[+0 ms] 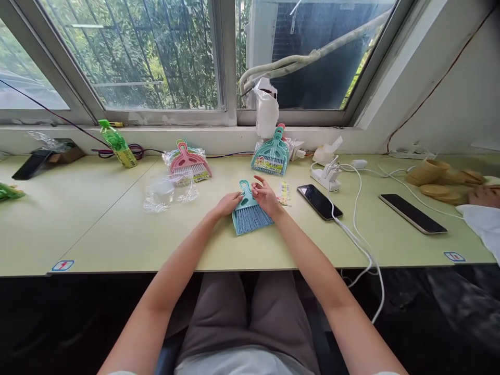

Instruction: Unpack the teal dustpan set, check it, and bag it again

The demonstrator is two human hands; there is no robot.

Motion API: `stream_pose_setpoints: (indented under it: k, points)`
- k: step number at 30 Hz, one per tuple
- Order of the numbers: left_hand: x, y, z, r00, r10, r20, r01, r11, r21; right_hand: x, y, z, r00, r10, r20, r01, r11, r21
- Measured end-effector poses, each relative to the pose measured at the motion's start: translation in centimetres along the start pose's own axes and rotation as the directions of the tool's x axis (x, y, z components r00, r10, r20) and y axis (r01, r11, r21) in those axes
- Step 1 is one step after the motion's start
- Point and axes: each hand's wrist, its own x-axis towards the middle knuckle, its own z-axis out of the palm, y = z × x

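A small mint-green hand brush with blue-grey bristles lies on a matching dustpan near the middle of the table, handles pointing away from me. My left hand grips the set's left side, its thumb by the handle base. At the right side, my right hand hovers over or touches the brush, fingers partly bent and apart; exact contact is unclear. Just right of it is a printed label card. Farther back lie a wrapped pink brush-and-dustpan set and a wrapped green set.
Crumpled clear plastic lies left of my hands. A green bottle stands near the window. To the right are a phone, a power strip with white cables, another phone and a person's hand.
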Motion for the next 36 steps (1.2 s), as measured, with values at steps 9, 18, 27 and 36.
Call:
stream_pose_setpoints:
  k: [9,18,27,36]
  points:
    - [-0.4,0.6,-0.4,1.0,-0.018,-0.003,0.018,1.0,-0.007,-0.4,-0.5,0.5,0.999,0.012,0.038,-0.008,0.994,-0.105]
    - [0.1,-0.1,0.5,0.996,-0.039,-0.086,0.018,0.971,-0.238,0.5,0.3,0.0,0.962,-0.062,-0.265,-0.106,0.811,-0.576]
    - [-2.1,3.6,-1.0,0.79,-0.187,-0.583,0.003,0.953,-0.303,-1.3,0.1,1.4,0.899,-0.36,0.248,0.184,-0.203,-0.962]
    - [-3.9,6.7,-0.8,0.706,0.052,-0.707,-0.208,0.969,-0.136,-2.0,-0.4,3.9,0.844,-0.536,0.009,0.027,0.026,-0.999]
